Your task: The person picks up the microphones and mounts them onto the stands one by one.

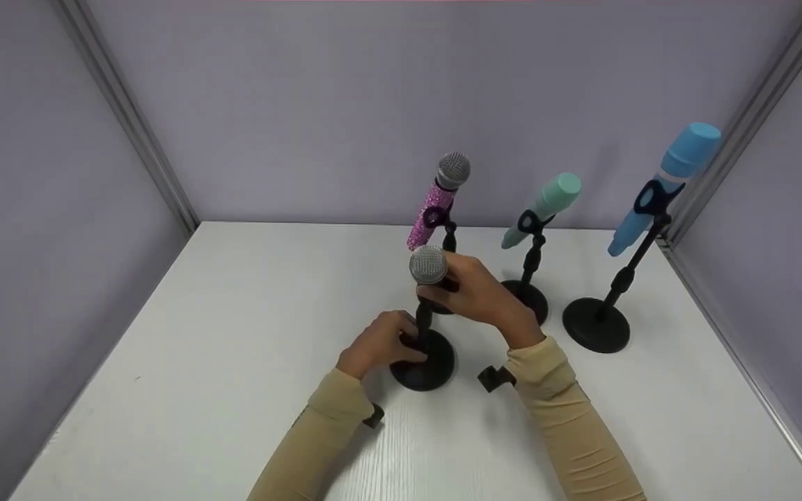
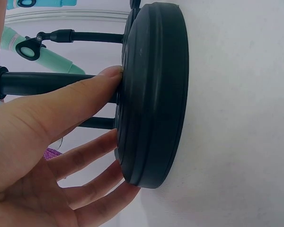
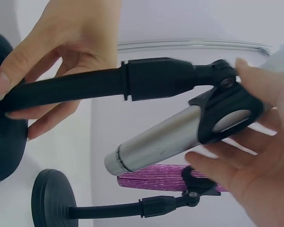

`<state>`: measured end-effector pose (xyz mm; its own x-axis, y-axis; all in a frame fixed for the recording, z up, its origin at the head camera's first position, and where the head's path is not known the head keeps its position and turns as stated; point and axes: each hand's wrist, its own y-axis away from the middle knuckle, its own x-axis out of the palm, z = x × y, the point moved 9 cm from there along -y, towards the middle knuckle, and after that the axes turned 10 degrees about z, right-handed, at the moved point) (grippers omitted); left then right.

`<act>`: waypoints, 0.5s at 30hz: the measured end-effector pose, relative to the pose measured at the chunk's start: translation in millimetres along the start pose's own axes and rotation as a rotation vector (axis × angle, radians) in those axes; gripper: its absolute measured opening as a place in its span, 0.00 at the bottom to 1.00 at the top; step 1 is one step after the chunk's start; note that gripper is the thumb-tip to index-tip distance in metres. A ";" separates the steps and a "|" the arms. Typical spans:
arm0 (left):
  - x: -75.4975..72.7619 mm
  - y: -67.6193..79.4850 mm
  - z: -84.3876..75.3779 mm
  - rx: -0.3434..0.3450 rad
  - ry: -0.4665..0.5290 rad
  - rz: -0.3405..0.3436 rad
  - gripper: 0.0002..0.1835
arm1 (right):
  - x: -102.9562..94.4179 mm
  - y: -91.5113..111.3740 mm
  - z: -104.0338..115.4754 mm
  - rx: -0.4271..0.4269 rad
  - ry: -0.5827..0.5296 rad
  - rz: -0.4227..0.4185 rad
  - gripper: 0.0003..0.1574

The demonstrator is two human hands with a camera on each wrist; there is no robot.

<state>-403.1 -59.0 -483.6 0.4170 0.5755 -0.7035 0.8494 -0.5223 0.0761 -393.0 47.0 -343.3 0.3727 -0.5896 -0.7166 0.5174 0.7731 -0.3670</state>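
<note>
A silver microphone (image 1: 428, 265) with a mesh head sits tilted in the clip (image 3: 229, 106) of a black desk stand. The stand's round base (image 1: 436, 370) is near the middle of the white table. My left hand (image 1: 378, 342) grips this base low down, thumb on its upper face and fingers at its rim, as the left wrist view shows. Up at the clip, my right hand (image 1: 474, 290) holds the clip and microphone between thumb and fingers. In the right wrist view, the microphone's plain lower body (image 3: 158, 138) sticks out below the clip.
Behind stands a pink glittery microphone (image 1: 433, 209) on its own stand. To the right are a mint green microphone (image 1: 547, 202) and a blue microphone (image 1: 679, 163), each on a black stand. Grey panels (image 1: 373, 104) wall the table at the back and sides.
</note>
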 end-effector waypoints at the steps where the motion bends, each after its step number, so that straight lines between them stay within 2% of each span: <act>1: 0.3 -0.1 -0.3 0.001 -0.001 0.000 0.12 | 0.8 2.5 -0.3 0.010 -0.018 0.002 0.23; 5: 1.6 -1.2 -1.5 0.010 -0.003 0.000 0.11 | 2.9 15.1 -3.7 0.085 -0.067 -0.005 0.29; 9: 2.4 -2.0 -1.8 0.016 -0.010 0.001 0.12 | 4.2 29.6 -9.7 0.206 -0.038 -0.023 0.34; 11: 2.5 -1.7 -1.8 0.018 -0.015 0.003 0.12 | 5.1 35.7 -12.0 0.260 -0.005 -0.036 0.32; 15: 2.1 -0.9 -1.8 0.020 -0.028 0.003 0.12 | 11.5 41.5 -16.2 0.328 0.035 -0.041 0.22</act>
<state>-402.5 -56.2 -483.8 0.4102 0.5557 -0.7231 0.8412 -0.5368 0.0647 -379.7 76.1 -376.4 0.3223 -0.6061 -0.7272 0.7538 0.6290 -0.1901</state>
